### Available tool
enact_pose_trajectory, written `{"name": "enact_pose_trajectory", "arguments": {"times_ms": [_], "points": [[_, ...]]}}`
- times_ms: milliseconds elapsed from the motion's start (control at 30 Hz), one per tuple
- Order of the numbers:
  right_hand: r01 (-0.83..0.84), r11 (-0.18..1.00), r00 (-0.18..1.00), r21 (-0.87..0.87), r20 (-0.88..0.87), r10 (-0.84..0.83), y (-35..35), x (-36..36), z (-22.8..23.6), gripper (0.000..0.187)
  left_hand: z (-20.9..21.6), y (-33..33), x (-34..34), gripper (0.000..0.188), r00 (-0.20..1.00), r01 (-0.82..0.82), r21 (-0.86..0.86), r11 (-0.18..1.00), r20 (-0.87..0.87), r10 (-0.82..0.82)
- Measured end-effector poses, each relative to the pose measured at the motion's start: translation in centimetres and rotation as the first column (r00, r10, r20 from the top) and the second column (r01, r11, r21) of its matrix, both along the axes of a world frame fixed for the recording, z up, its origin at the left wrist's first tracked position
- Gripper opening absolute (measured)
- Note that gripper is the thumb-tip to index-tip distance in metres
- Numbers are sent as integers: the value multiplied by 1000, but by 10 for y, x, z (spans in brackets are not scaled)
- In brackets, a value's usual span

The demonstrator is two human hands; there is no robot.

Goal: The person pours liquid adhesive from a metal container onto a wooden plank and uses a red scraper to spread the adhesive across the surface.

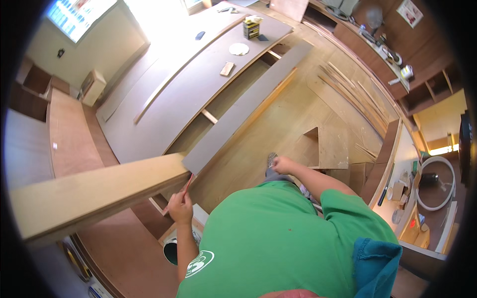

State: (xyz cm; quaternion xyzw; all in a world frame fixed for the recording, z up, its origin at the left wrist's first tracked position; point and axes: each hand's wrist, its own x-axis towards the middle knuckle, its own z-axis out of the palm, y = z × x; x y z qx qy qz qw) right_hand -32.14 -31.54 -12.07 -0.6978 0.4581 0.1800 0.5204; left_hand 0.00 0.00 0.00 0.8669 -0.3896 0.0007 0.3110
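Observation:
My left hand (180, 207) is closed round a slim red tool (187, 185). Its upper end is at the corner where a long grey panel strip (238, 111) meets a pale wooden beam (104, 186). The tool's exact kind is too small to tell. My right hand (283, 165) hangs in front of my body with its fingers curled in. Whatever it may hold is hidden. Just beyond that hand shows my shoe (271, 158) on the wooden floor.
A wide grey panel (174, 99) carries a dark tin (251, 28), a white disc (238, 49) and a small wood block (227, 69). Wood strips (353, 94) and an open box (325, 149) lie on the right. A cluttered bench (397, 188) and coiled white hose (449, 184) stand farther right.

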Motion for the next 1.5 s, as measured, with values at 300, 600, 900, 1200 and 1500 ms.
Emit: {"name": "enact_pose_trajectory", "arguments": {"times_ms": [300, 600, 900, 1200, 1500], "points": [[132, 798, 805, 588, 406, -433, -99, 39, 130, 22, 35, -300, -92, 4, 813, 521, 56, 852, 272, -515], [517, 423, 427, 744, 205, -881, -203, -30, 123, 27, 29, -466, -174, 11, 498, 829, 130, 545, 275, -823], [839, 188, 145, 510, 122, -982, -284, -86, 78, 28, 5, -587, -174, 21, 405, 913, 26, 407, 58, -913], [979, -13, -84, 205, 340, -937, -354, -190, 70, 27, -93, -648, -18, 27, 616, 756, 192, 626, -530, -582], [977, -56, -99, 205, 203, -974, -476, -229, 25, 26, -99, -692, 13, 40, 794, 543, 489, 683, -563, -228]]}}
